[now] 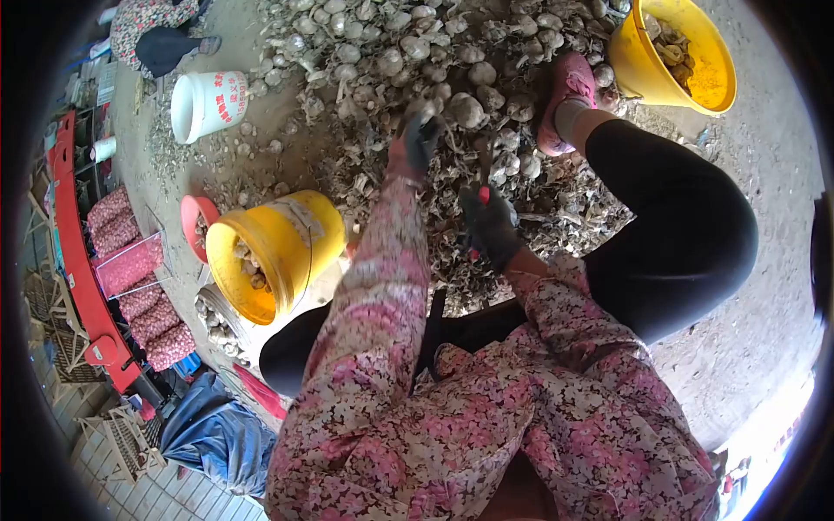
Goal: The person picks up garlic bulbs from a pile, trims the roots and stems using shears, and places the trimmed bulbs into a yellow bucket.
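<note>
The left hand (420,139), in a dark glove at the end of a pink floral sleeve, reaches out into the big heap of pale, dried garlic bulbs (408,52) on the dirt ground; its fingers curl down onto the bulbs at the near edge of the heap, but whether they have closed on one cannot be told. The right hand (491,221), also in a dark glove, sits nearer the body and is clamped around a small tool with red handles (480,198), the rest of which is too hidden to make out. The two hands are apart, the left farther out and higher in the view than the right.

Beside the right hand, a leg in black trousers (678,234) bends outward, its foot in a pink shoe (566,95) resting on the edge of the heap. Beyond that shoe stands a yellow plastic bucket (708,82) with a few bulbs inside. On the left, near the left sleeve, a second yellow plastic bucket (291,234) leans tilted with bulbs in it, and a small red plastic basin (193,217) lies just beside it. Farther out a white plastic bucket with red lettering (208,104) lies on its side. Pink mesh sacks of garlic (130,269) lie in a row by a red metal frame (74,260) at the far left. Another person in floral clothing (152,26) sits at the top left.
</note>
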`<state>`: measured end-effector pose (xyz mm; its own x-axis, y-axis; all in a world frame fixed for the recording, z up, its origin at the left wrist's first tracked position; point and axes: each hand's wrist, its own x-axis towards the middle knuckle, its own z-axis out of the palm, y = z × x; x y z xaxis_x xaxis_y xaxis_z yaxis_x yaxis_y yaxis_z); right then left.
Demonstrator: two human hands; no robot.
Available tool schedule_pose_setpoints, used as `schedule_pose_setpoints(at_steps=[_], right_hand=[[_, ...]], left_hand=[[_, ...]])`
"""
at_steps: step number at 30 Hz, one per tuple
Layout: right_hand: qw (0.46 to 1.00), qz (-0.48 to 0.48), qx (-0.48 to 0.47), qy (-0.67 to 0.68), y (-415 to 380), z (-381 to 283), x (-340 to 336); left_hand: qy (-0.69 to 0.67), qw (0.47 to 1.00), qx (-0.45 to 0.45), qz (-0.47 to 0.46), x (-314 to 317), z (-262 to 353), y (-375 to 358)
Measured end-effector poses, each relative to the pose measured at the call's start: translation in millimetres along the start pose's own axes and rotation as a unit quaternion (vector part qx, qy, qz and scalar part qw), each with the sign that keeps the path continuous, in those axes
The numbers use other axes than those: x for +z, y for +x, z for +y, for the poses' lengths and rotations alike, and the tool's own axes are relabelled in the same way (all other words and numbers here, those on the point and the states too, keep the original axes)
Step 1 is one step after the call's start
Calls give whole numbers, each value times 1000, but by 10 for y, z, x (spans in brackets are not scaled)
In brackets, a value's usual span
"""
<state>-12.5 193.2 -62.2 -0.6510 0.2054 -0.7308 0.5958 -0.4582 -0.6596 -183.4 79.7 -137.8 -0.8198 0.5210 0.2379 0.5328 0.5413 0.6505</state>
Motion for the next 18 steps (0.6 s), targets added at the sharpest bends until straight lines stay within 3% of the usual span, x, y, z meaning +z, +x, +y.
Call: schedule_pose_setpoints(at_steps=[1, 2, 3, 4, 6, 7, 9, 10, 11, 12, 13, 18], right_hand=[[1000, -5, 1, -1, -19, -31, -42], [979, 5, -145, -146, -38, -59, -62], [915, 12, -288, -282, -54, -95, -56], [914, -3, -292, -281, -89, -155, -21], [770, 30, -493, -403, -84, -210, -29], [769, 22, -495, -404, -156, -258, -11], [752, -34, -449, -481, -273, -344, 15], [733, -33, -448, -511, -305, -312, 22], [730, -34, -451, -513, -354, -298, 31], [722, -41, -446, -527, -407, -289, 39], [715, -47, -440, -541, -453, -279, 29], [694, -79, -404, -590, -551, -261, 42]], left_hand=[[-407, 883, -216, 89, -115, 102, -145], [-719, 559, -378, 165, -256, 206, -312], [-715, 562, -377, 177, -422, 348, -477], [-718, 576, -348, 177, -631, 498, -633], [-720, 610, -289, 164, -738, 479, -932], [-719, 609, -287, 173, -815, 574, -1010], [-524, 785, -297, 148, -893, 735, -1107], [-564, 749, -296, 185, -908, 785, -1119], [-566, 748, -292, 188, -937, 855, -1158], [-370, 859, -304, 181, -1014, 1015, -1141], [-157, 926, -300, 164, -1053, 1125, -1142], [-35, 955, -277, 96, -953, 896, -1381]])
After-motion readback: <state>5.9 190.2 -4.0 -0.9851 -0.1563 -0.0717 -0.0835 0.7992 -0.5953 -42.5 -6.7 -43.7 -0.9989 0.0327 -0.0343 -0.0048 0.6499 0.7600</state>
